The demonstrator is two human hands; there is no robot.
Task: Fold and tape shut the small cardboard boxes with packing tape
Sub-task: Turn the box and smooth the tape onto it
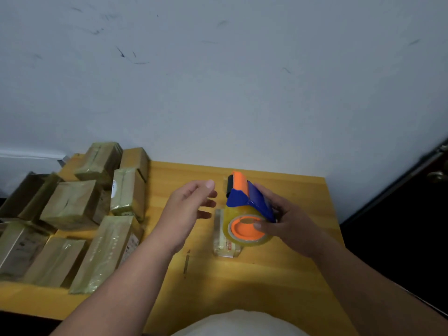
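Dispenser (pixel 247 204) sits in right hand (pixel 291 221), thumb pressed on the orange core, fingers wrapped round the blue body, so the clear tape roll (pixel 249 229) hangs near side and the cutter end points far. My read: held ready to lay tape, or just lifted off a seam. Left hand (pixel 191 204) hovers just left of it, fingers straight and loose, gripping nothing, likely about to catch the tape end or steady something.

Under the dispenser a small clear, tape-wrapped block (pixel 224 241) lies on the yellow table (pixel 278 275); cannot tell if it is a box or a spare roll pack.

Boxes (pixel 72 209) are piled at left, from the near left to the far left of the table, touching and overlapping, some tilted. All that show look closed and glossy with tape, so contents are hidden; none is visibly open. Probably the finished stack, kept aside to leave the middle as work space. No unfolded box shows in reach, so the next one must come from out of view.
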